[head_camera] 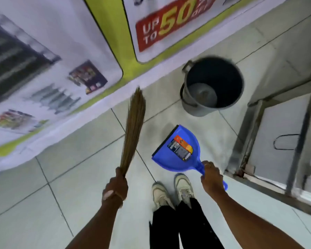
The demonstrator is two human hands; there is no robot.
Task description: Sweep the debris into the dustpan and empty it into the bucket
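Observation:
My left hand [116,186] grips the bound end of a brown stick broom [134,123], whose bristles point up and away over the tiled floor. My right hand [211,176] is closed round the handle of a blue dustpan [169,159] with an orange and grey label inside. The pan is held above the floor in front of my shoes, its black lip toward the upper left. A dark grey bucket [192,108] stands on the floor beyond the dustpan, its open mouth tilted toward me. No debris can be made out in the blurred pan or on the floor.
A printed banner [65,56] with a red "UP TO 50" panel lines the wall on the left and at the back. A metal-framed door or cabinet [284,130] stands at the right. My light shoes [172,193] are on pale floor tiles [79,177].

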